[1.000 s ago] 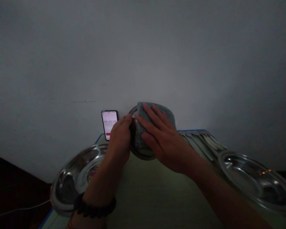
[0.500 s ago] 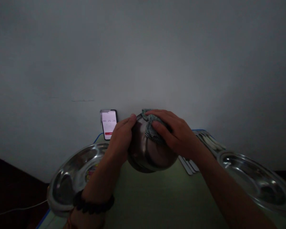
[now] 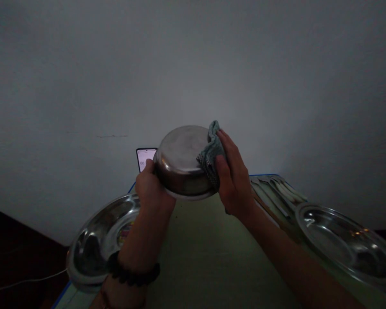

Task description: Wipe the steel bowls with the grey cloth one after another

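A small steel bowl [image 3: 182,161] is held upside down in the air above the table, its flat base facing up. My left hand [image 3: 151,189] grips its rim from the left side. My right hand [image 3: 233,178] presses a grey-green cloth [image 3: 210,152] against the bowl's right outer wall, fingers closed over the cloth. A dark bead bracelet [image 3: 133,274] circles my left wrist.
A large steel basin [image 3: 96,240] sits at the table's left edge and another steel basin [image 3: 347,246] at the right. Several pieces of cutlery [image 3: 276,191] lie behind my right arm. A lit phone [image 3: 144,156] leans on the wall. The green tabletop [image 3: 199,257] lies between.
The bowl has been turned over and lifted higher, from tilted on its side to base up. My right hand with the cloth slid from the bowl's top to its right wall.
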A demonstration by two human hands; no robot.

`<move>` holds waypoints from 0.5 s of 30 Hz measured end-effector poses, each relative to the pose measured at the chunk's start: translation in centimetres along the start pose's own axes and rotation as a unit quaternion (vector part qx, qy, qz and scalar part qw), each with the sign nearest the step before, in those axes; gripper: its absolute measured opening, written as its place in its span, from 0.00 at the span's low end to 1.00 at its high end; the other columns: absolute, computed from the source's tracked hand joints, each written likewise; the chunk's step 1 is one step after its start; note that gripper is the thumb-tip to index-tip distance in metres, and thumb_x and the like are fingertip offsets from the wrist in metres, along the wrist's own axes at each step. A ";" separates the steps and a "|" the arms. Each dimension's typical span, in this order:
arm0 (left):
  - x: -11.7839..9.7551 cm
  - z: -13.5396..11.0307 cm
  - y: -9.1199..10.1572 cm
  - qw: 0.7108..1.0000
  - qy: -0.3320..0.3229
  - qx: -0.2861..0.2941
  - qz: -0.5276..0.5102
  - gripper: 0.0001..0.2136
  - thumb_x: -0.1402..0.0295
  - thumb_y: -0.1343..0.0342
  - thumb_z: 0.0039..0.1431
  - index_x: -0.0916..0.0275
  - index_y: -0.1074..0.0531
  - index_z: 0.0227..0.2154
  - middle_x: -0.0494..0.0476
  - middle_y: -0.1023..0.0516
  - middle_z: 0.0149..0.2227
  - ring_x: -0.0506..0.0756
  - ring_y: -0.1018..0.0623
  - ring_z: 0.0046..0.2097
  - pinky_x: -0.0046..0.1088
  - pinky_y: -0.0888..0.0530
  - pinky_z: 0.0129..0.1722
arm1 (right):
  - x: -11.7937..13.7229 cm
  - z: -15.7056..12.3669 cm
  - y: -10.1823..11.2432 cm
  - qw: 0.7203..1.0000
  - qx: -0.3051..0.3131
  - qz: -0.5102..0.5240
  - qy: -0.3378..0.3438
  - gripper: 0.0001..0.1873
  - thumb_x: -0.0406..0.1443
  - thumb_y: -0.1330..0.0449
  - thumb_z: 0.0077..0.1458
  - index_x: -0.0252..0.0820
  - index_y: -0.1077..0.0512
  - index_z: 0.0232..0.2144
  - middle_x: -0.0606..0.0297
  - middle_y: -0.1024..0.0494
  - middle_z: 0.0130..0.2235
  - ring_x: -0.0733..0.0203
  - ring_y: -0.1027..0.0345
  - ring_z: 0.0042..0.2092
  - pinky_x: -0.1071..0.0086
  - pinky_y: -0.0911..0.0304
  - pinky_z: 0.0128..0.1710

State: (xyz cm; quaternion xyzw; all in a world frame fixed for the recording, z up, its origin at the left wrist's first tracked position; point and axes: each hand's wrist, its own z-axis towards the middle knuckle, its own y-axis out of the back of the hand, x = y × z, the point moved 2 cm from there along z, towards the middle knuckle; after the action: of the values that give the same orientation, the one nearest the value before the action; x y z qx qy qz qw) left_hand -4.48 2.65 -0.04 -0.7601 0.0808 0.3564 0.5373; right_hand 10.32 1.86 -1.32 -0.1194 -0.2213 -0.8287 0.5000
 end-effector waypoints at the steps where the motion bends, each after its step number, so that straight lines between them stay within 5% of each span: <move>1: -0.1 0.0 0.0 1.000 0.009 0.003 0.000 0.13 0.72 0.55 0.63 0.63 0.25 0.31 0.55 0.20 0.31 0.53 0.21 0.43 0.26 0.24 0.41 | 0.5 -0.2 -0.2 0.999 0.017 -0.027 0.029 0.27 0.38 0.56 0.63 0.42 0.49 0.63 0.57 0.47 0.66 0.55 0.56 0.67 0.52 0.55 0.65; 4: -0.3 -0.3 -0.3 0.998 0.040 0.037 -0.015 0.17 0.71 0.61 0.66 0.65 0.25 0.37 0.60 0.19 0.38 0.54 0.22 0.47 0.27 0.25 0.42 | 1.1 -0.7 -0.7 0.988 0.076 -0.095 0.096 0.32 0.38 0.53 0.61 0.41 0.56 0.66 0.56 0.55 0.68 0.52 0.64 0.69 0.50 0.58 0.65; 8: 0.2 -1.3 -1.0 0.988 0.081 0.130 -0.038 0.20 0.68 0.64 0.67 0.69 0.26 0.42 0.64 0.20 0.44 0.55 0.25 0.52 0.27 0.26 0.47 | 0.8 -0.7 -0.8 0.973 0.110 -0.152 0.134 0.33 0.38 0.52 0.62 0.37 0.56 0.65 0.52 0.53 0.68 0.52 0.69 0.69 0.49 0.59 0.65; 12: 0.7 -2.8 -1.8 0.973 0.060 0.225 -0.012 0.22 0.61 0.63 0.67 0.65 0.25 0.42 0.62 0.20 0.45 0.58 0.26 0.53 0.34 0.26 0.48 | 0.5 -0.4 -0.4 0.964 0.116 -0.191 0.143 0.32 0.38 0.53 0.62 0.40 0.55 0.65 0.55 0.48 0.67 0.53 0.67 0.69 0.48 0.61 0.66; 15: 1.1 -3.5 -1.9 0.972 0.038 0.232 0.011 0.21 0.60 0.61 0.67 0.63 0.24 0.40 0.58 0.20 0.44 0.56 0.26 0.53 0.32 0.27 0.48 | 0.7 -0.2 -0.1 0.962 0.120 -0.189 0.155 0.31 0.38 0.53 0.62 0.40 0.53 0.65 0.56 0.47 0.66 0.54 0.63 0.68 0.50 0.59 0.66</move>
State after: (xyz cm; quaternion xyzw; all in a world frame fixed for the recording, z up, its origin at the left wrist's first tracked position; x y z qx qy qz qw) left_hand -1.14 0.60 1.33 -0.6267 0.1897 0.3047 0.6917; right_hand 9.88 1.29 -1.27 0.1156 -0.2576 -0.8839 0.3729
